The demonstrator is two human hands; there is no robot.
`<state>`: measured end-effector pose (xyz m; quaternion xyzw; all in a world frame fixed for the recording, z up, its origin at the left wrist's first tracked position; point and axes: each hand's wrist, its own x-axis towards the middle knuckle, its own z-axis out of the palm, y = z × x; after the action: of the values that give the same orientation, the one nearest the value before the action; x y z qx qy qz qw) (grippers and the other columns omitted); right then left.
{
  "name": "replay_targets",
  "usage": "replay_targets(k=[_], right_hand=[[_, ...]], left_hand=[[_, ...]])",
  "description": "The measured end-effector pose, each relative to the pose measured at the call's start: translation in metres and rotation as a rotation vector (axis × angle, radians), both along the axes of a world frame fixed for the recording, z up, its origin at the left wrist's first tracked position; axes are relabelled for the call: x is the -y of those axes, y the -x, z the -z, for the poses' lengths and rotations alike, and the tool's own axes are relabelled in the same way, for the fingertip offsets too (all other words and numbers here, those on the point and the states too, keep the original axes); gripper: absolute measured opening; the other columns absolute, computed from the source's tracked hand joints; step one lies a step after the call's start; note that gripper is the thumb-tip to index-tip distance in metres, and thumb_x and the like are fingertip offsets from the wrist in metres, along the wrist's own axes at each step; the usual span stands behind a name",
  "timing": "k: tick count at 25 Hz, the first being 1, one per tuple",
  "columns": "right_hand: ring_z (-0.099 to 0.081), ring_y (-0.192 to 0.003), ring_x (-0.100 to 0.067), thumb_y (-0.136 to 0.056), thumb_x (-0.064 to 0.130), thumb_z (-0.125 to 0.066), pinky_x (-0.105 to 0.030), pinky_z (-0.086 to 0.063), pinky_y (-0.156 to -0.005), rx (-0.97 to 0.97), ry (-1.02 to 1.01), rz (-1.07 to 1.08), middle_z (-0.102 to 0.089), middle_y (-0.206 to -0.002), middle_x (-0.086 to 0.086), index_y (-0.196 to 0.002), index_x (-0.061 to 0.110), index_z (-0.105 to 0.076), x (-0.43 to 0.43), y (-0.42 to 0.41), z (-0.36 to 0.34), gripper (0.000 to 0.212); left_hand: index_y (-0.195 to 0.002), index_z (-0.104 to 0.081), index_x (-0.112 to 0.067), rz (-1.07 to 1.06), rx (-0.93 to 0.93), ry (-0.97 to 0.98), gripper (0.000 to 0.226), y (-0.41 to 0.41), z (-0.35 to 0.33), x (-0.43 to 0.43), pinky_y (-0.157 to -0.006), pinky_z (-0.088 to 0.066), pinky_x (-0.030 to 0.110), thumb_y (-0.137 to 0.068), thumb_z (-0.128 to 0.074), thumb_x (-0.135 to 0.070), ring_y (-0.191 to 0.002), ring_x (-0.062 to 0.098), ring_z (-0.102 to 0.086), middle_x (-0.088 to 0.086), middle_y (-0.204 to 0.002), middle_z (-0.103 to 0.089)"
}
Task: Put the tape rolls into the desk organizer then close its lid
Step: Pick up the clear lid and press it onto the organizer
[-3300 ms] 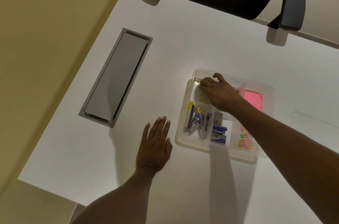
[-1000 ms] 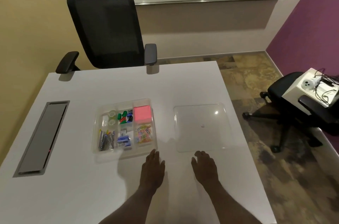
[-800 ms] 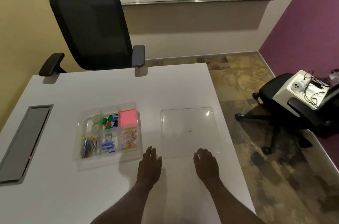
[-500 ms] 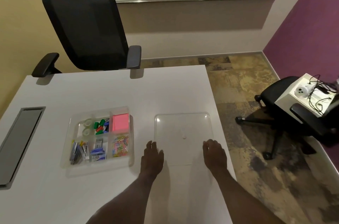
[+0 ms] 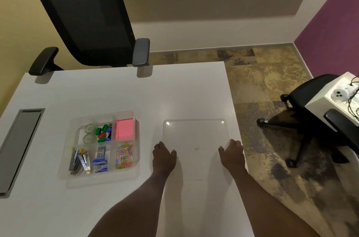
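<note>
The clear desk organizer (image 5: 68,161) sits on the white desk, left of centre, uncovered. Two clear tape rolls (image 5: 88,133) lie in its back-left compartment. The other compartments hold coloured clips, pink sticky notes, staplers, staple boxes and paper clips. The clear lid (image 5: 194,134) lies flat on the desk to the organizer's right. My left hand (image 5: 163,158) is on the lid's left edge and my right hand (image 5: 232,156) is on its right edge. Both thumbs lie on top of the lid, with the fingers along its outer sides.
A grey cable hatch (image 5: 18,147) is set into the desk at the far left. A black office chair (image 5: 87,17) stands behind the desk. The desk's right edge runs just beyond the lid. A second chair (image 5: 314,104) and a white box stand on the floor at right.
My right hand left the organizer's tape compartment and both hands lay on the desk. They then slid forward and apart to the lid's two sides as my view shifted right.
</note>
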<state>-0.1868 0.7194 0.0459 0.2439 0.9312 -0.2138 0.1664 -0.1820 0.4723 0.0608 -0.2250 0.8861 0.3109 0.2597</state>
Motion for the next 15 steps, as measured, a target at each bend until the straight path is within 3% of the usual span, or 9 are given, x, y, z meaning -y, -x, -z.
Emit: replay_targets(k=[3, 5, 7, 8, 9, 10, 13, 15], right_hand=[[-0.048, -0.123, -0.035, -0.094, 0.032, -0.062, -0.044, -0.048, -0.096, -0.013, 0.019, 0.028, -0.049, -0.129, -0.020, -0.125, -0.001, -0.050, 0.005, 0.002, 0.005, 0.047], [-0.049, -0.123, -0.038, -0.092, 0.029, -0.066, -0.043, -0.049, -0.095, -0.032, 0.084, 0.111, -0.049, -0.130, -0.023, -0.129, -0.002, -0.051, 0.006, 0.004, 0.006, 0.051], [-0.050, -0.126, -0.041, -0.091, 0.027, -0.067, -0.043, -0.048, -0.097, -0.053, 0.151, 0.238, -0.050, -0.133, -0.025, -0.136, -0.002, -0.051, 0.004, 0.005, 0.006, 0.056], [-0.050, -0.127, -0.041, -0.091, 0.025, -0.066, -0.043, -0.048, -0.099, -0.077, 0.176, 0.288, -0.050, -0.135, -0.026, -0.137, -0.002, -0.052, 0.004, 0.005, 0.006, 0.054], [-0.050, -0.127, -0.041, -0.093, 0.022, -0.064, -0.042, -0.047, -0.099, -0.117, 0.192, 0.326, -0.051, -0.135, -0.026, -0.135, -0.002, -0.056, 0.003, 0.004, 0.006, 0.049], [-0.051, -0.125, -0.040, -0.094, 0.019, -0.062, -0.041, -0.047, -0.097, -0.163, 0.201, 0.360, -0.053, -0.133, -0.026, -0.130, -0.002, -0.059, 0.004, 0.002, 0.005, 0.042], [-0.057, -0.113, -0.039, -0.099, 0.013, -0.053, -0.037, -0.045, -0.085, -0.267, 0.214, 0.474, -0.061, -0.121, -0.026, -0.114, 0.000, -0.066, 0.008, -0.003, -0.001, 0.024], [-0.060, -0.109, -0.040, -0.101, 0.009, -0.046, -0.040, -0.048, -0.084, -0.305, 0.229, 0.513, -0.065, -0.117, -0.025, -0.112, 0.001, -0.065, 0.014, -0.008, -0.009, 0.023]], left_hand=[[-0.161, -0.026, 0.007, -0.068, -0.009, -0.012, 0.077, 0.000, 0.001, -0.003, -0.125, -0.036, 0.046, -0.103, -0.059, -0.031, -0.152, 0.039, -0.034, 0.024, -0.161, -0.035], [-0.152, -0.041, 0.009, -0.182, 0.006, -0.050, 0.072, 0.002, 0.001, -0.004, -0.121, -0.041, 0.051, -0.099, -0.065, -0.033, -0.145, 0.042, -0.042, 0.026, -0.151, -0.045], [-0.123, -0.059, 0.011, -0.381, -0.002, -0.133, 0.052, 0.005, -0.001, -0.002, -0.104, -0.053, 0.052, -0.095, -0.069, -0.030, -0.122, 0.047, -0.057, 0.028, -0.123, -0.059], [-0.098, -0.062, 0.010, -0.466, -0.031, -0.181, 0.037, 0.004, -0.001, 0.000, -0.089, -0.054, 0.047, -0.093, -0.070, -0.027, -0.101, 0.045, -0.060, 0.025, -0.099, -0.060], [-0.075, -0.054, 0.004, -0.518, -0.065, -0.223, 0.035, 0.001, -0.002, 0.002, -0.076, -0.046, 0.040, -0.093, -0.069, -0.022, -0.081, 0.038, -0.053, 0.018, -0.078, -0.052], [-0.067, -0.048, 0.000, -0.544, -0.102, -0.259, 0.038, -0.002, -0.003, 0.004, -0.072, -0.038, 0.036, -0.094, -0.067, -0.019, -0.073, 0.030, -0.045, 0.012, -0.069, -0.044], [-0.087, -0.069, 0.009, -0.592, -0.163, -0.302, 0.027, -0.013, -0.016, 0.009, -0.078, -0.043, 0.033, -0.101, -0.062, -0.012, -0.081, 0.027, -0.054, 0.014, -0.078, -0.057], [-0.109, -0.078, 0.003, -0.581, -0.245, -0.314, 0.023, -0.020, -0.027, 0.011, -0.095, -0.056, 0.038, -0.103, -0.060, -0.011, -0.098, 0.030, -0.067, 0.015, -0.099, -0.075]])
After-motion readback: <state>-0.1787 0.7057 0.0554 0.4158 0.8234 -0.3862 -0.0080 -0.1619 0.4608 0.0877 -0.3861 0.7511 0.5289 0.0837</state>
